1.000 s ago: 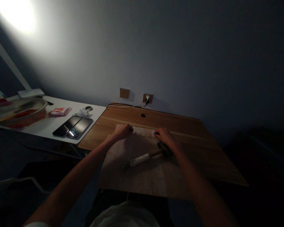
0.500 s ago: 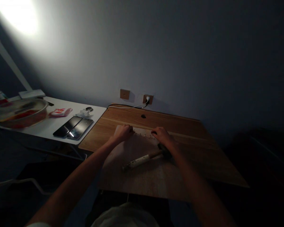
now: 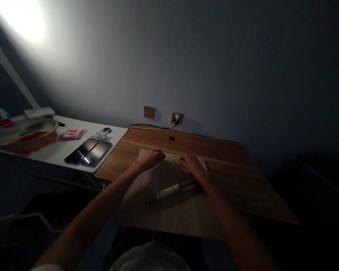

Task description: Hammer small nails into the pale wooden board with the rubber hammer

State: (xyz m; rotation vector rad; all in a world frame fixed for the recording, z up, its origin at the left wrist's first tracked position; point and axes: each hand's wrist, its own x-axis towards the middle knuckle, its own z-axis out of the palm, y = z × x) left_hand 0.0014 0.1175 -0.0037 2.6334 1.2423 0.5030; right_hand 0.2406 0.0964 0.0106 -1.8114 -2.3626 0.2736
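Observation:
A pale wooden board [image 3: 158, 210] lies on the wooden desk, and a row of several small nails [image 3: 173, 161] stands upright near its far edge. At the row's left end is my left hand [image 3: 153, 159], its fingers closed by a nail. My right hand [image 3: 190, 162] is at the right end, with fingers pinched together. What either hand grips, if anything, is too small and dark to make out. Across the board, below my hands, lies a hammer [image 3: 168, 192] with a white-wrapped handle; its head is mostly hidden behind my right forearm.
On the left, a white table [image 3: 73, 120] holds two phones [image 3: 96, 153], a red-and-white packet [image 3: 73, 134], crumpled clear plastic [image 3: 101, 136], a large bowl [image 3: 48, 130] and a lit lamp [image 3: 14, 75]. Cables [image 3: 155, 128] run along the desk's back edge to a wall socket [image 3: 181, 117].
My left hand has shifted right along the nails, and my right hand has come slightly inward and down. The gap between them is narrower. The hammer lies where it was.

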